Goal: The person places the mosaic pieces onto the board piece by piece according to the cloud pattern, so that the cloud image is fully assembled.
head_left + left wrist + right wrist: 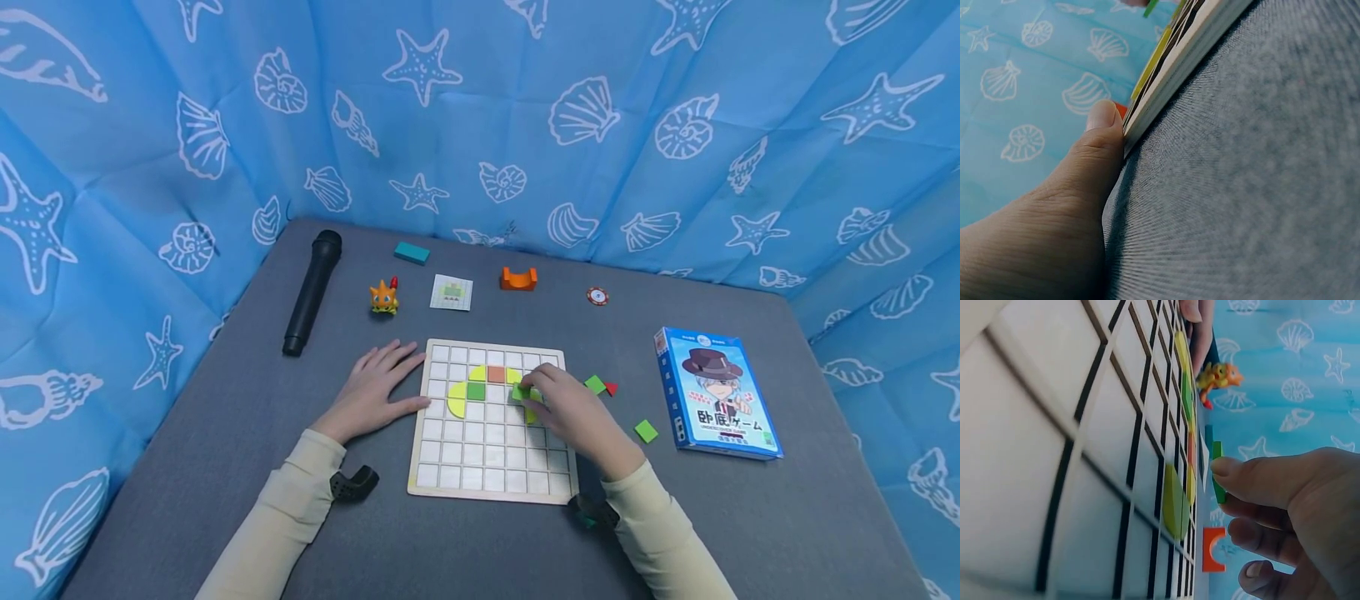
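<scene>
A wooden grid board [487, 467] lies on the grey table. Yellow-green curved tiles [456, 398], a green square [476, 391] and an orange square [496, 374] sit in its upper rows. My right hand [536, 392] hovers over the board's upper right and pinches a green tile [519, 392] between thumb and fingers; in the right wrist view the green tile [1217, 475] stands on edge just above the grid [1085, 425]. My left hand [390, 383] lies flat on the table, its thumb [1100, 140] pressed against the board's left edge [1172, 75].
Loose green tiles [595, 384] [646, 431] and a red triangle [611, 388] lie right of the board, beside a blue card box [716, 392]. Behind are a black microphone [311, 292], orange toy [384, 297], pattern card [452, 292], teal block [412, 252], orange arch [518, 279] and chip [597, 296].
</scene>
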`<act>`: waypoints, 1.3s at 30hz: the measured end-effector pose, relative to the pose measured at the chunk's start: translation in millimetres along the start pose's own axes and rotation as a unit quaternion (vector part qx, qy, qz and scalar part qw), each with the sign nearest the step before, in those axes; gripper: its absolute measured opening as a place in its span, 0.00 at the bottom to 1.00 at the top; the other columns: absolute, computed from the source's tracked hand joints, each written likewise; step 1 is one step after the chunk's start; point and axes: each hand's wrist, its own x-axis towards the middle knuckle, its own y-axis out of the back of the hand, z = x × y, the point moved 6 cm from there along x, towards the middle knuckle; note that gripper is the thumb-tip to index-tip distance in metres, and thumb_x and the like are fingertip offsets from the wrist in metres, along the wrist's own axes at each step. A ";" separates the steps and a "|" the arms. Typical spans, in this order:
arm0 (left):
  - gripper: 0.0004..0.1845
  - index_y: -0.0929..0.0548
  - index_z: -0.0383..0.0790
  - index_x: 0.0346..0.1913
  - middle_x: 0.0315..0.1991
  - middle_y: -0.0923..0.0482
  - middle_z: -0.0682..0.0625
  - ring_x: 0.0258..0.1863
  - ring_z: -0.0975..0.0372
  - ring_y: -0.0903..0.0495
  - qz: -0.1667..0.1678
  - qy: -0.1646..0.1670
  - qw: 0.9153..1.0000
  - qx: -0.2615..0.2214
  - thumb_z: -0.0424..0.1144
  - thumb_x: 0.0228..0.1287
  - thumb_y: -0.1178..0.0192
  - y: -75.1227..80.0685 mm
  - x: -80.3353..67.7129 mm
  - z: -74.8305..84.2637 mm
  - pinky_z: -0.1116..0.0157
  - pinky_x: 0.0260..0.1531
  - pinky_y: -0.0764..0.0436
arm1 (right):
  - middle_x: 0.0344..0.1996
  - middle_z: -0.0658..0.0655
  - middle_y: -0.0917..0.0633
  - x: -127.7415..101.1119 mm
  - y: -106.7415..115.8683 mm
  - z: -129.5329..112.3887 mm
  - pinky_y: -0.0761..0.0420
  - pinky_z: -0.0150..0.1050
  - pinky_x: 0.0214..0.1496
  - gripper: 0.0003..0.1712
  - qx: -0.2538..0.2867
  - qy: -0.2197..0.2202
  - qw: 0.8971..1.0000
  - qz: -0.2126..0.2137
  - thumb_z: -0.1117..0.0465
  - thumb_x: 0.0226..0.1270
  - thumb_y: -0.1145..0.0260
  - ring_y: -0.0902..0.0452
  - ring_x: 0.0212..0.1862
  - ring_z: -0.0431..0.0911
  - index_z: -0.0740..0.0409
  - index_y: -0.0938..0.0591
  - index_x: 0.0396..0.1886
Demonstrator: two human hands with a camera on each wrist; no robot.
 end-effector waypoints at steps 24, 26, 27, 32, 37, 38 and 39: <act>0.43 0.42 0.54 0.74 0.75 0.47 0.52 0.75 0.53 0.53 -0.003 0.004 1.000 -0.001 0.71 0.61 0.52 0.0 0.0 -1.4 0.45 0.71 0.54 | 0.38 0.49 0.16 20.4 -19.3 -20.1 0.18 0.36 0.43 0.14 -0.047 0.027 0.999 -0.003 0.60 0.54 0.24 0.21 0.41 0.41 0.52 0.13 0.41; 0.43 0.42 0.54 0.74 0.75 0.47 0.52 0.75 0.53 0.54 -0.003 0.004 1.000 0.000 0.71 0.61 0.52 0.2 0.1 -1.4 0.45 0.71 0.55 | 0.37 0.49 0.16 20.9 -19.3 -21.0 0.18 0.36 0.44 0.13 -0.047 0.034 0.998 0.005 0.61 0.53 0.24 0.21 0.42 0.42 0.52 0.13 0.41; 0.43 0.41 0.54 0.74 0.75 0.47 0.51 0.75 0.53 0.53 -0.002 0.004 1.000 0.001 0.71 0.61 0.51 0.4 0.1 -1.3 0.45 0.71 0.55 | 0.37 0.49 0.15 21.2 -19.4 -21.3 0.18 0.36 0.44 0.13 -0.046 0.037 0.998 0.009 0.61 0.53 0.24 0.21 0.42 0.41 0.52 0.13 0.40; 0.43 0.41 0.54 0.74 0.75 0.47 0.51 0.75 0.53 0.53 -0.001 0.001 1.000 0.002 0.71 0.61 0.52 -0.1 0.5 -1.3 0.45 0.71 0.54 | 0.36 0.48 0.15 22.5 -20.4 -21.8 0.18 0.35 0.43 0.12 -0.048 0.044 0.998 0.016 0.62 0.53 0.24 0.20 0.41 0.41 0.52 0.13 0.39; 0.43 0.41 0.53 0.74 0.75 0.46 0.51 0.75 0.53 0.53 -0.003 0.000 1.000 -0.002 0.71 0.61 0.51 0.5 0.8 -0.6 0.45 0.71 0.54 | 0.36 0.49 0.16 24.1 -20.7 -21.9 0.18 0.35 0.41 0.11 -0.045 0.041 0.998 0.017 0.63 0.53 0.24 0.20 0.40 0.41 0.52 0.13 0.38; 0.43 0.41 0.53 0.74 0.75 0.46 0.51 0.75 0.53 0.53 -0.003 0.000 1.000 -0.003 0.71 0.61 0.51 0.6 0.8 -0.3 0.45 0.71 0.54 | 0.35 0.49 0.16 24.2 -20.9 -21.7 0.18 0.35 0.41 0.11 -0.044 0.039 0.998 0.016 0.63 0.53 0.24 0.20 0.40 0.41 0.52 0.13 0.38; 0.43 0.41 0.53 0.74 0.75 0.46 0.51 0.75 0.53 0.53 -0.002 0.000 1.000 -0.002 0.71 0.61 0.50 1.0 0.7 0.0 0.45 0.71 0.54 | 0.35 0.49 0.16 24.4 -21.1 -21.5 0.18 0.35 0.41 0.11 -0.043 0.037 0.998 0.015 0.63 0.53 0.24 0.20 0.40 0.41 0.52 0.13 0.37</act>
